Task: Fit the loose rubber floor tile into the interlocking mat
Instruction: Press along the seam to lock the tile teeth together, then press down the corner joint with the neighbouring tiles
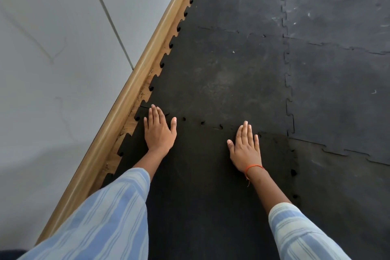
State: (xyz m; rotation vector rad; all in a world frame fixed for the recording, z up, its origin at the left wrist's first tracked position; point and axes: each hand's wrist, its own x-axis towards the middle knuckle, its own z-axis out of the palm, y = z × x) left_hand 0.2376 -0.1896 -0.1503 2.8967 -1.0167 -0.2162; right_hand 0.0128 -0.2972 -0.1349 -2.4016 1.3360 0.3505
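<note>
A black rubber floor tile (200, 175) with jigsaw edges lies flat in the lower middle, under both my arms. Its far edge meets the interlocking mat (221, 74) along a toothed seam where a few small gaps still show. My left hand (159, 131) rests flat on the tile's far left corner, fingers spread and reaching the seam. My right hand (245, 146) lies flat, palm down, near the far right part of the same edge. Neither hand grips anything.
A wooden skirting board (135, 82) runs diagonally along the mat's left side, below a pale grey wall (52, 48). A strip of wood floor shows between skirting and mat teeth. More dusty mat tiles (337, 91) extend to the right and far side.
</note>
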